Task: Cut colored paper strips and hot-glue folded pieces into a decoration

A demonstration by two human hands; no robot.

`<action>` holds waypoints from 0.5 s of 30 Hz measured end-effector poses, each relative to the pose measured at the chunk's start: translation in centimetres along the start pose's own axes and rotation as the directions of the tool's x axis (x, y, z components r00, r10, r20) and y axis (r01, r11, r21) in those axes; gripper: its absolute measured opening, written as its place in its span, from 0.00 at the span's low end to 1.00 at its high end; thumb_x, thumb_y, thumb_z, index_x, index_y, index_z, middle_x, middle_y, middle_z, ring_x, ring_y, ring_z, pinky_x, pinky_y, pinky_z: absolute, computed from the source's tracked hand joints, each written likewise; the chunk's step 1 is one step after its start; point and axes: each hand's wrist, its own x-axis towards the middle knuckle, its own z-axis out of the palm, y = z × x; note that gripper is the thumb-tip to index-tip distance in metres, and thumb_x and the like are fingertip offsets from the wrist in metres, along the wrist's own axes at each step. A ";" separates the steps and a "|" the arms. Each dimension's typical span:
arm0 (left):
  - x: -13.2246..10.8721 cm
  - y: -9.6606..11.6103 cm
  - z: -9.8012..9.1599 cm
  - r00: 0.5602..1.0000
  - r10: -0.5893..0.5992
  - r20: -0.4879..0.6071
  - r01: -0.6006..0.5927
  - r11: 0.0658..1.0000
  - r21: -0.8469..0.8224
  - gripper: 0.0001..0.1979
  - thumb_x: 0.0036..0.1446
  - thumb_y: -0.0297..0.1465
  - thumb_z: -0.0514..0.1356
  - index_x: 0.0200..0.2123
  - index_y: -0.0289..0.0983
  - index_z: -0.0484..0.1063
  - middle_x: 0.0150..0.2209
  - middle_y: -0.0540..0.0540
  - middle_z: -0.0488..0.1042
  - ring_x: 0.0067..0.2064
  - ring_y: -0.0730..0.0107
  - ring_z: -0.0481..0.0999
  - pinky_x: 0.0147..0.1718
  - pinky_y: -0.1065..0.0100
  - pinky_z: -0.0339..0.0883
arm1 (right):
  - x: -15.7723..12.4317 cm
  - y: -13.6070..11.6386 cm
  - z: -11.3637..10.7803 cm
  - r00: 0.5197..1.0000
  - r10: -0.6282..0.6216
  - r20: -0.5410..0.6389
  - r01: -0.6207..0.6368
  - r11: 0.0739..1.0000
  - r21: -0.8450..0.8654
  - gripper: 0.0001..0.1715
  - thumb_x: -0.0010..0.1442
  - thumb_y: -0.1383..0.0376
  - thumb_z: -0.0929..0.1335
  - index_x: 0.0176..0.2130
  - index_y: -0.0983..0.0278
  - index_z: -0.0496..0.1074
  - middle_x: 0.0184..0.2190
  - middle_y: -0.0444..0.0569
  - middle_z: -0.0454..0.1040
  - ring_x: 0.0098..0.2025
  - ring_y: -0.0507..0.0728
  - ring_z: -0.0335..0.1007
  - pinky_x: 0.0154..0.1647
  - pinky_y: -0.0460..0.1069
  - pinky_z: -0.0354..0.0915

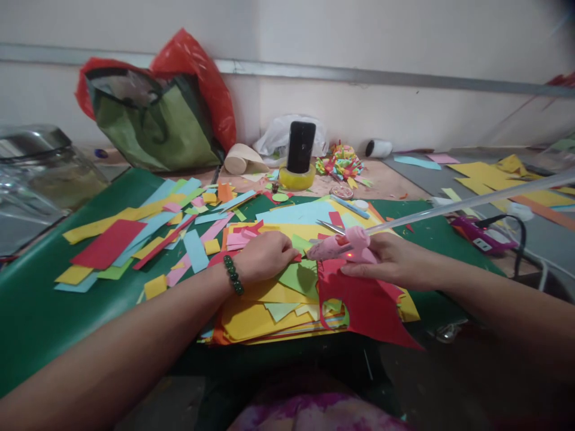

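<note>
My right hand is closed round a pink glue gun with a long clear glue stick sticking out of its back; the nozzle points left. My left hand, with a dark bead bracelet at the wrist, pinches a small red paper piece right at the nozzle tip. Both hands rest over a stack of coloured paper sheets, with a cut red sheet and a green piece on top.
Paper scraps litter the green mat. Scissors lie behind the gun. A phone stands in a yellow tape roll. A red-and-green bag is back left, a purple glue gun right, a glass jar far left.
</note>
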 end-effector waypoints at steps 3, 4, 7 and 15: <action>0.0 0.1 0.1 1.000 -0.002 -0.003 0.002 1.000 0.016 0.18 0.59 0.37 0.53 0.20 0.35 0.67 0.21 0.48 0.66 0.24 0.72 0.60 0.24 0.68 0.49 | 0.2 0.0 0.4 1.000 0.011 0.017 -0.010 1.000 -0.026 0.34 0.52 0.35 0.63 0.29 0.63 0.73 0.23 0.47 0.68 0.27 0.55 0.62 0.27 0.49 0.57; 0.0 0.2 0.1 1.000 -0.003 -0.005 0.003 1.000 0.016 0.17 0.59 0.36 0.53 0.20 0.35 0.67 0.21 0.48 0.66 0.24 0.72 0.60 0.24 0.68 0.49 | 0.3 -0.1 0.5 1.000 0.006 0.017 -0.005 1.000 -0.030 0.34 0.52 0.35 0.63 0.29 0.63 0.73 0.23 0.47 0.69 0.27 0.56 0.62 0.28 0.49 0.57; 0.0 0.2 0.2 1.000 -0.008 -0.009 0.008 1.000 0.021 0.17 0.59 0.35 0.53 0.19 0.35 0.66 0.20 0.49 0.65 0.23 0.73 0.59 0.24 0.68 0.48 | 0.5 -0.2 0.6 0.999 0.013 0.033 -0.011 0.999 -0.043 0.35 0.52 0.35 0.63 0.30 0.64 0.73 0.24 0.48 0.69 0.27 0.56 0.62 0.28 0.49 0.57; 0.1 0.3 0.1 1.000 -0.014 -0.011 0.014 0.999 0.031 0.16 0.58 0.34 0.53 0.20 0.35 0.70 0.21 0.47 0.68 0.23 0.72 0.60 0.24 0.68 0.49 | 0.6 -0.8 0.4 0.997 0.011 0.073 -0.004 0.996 -0.085 0.34 0.53 0.35 0.61 0.25 0.63 0.67 0.23 0.47 0.66 0.27 0.55 0.60 0.27 0.49 0.54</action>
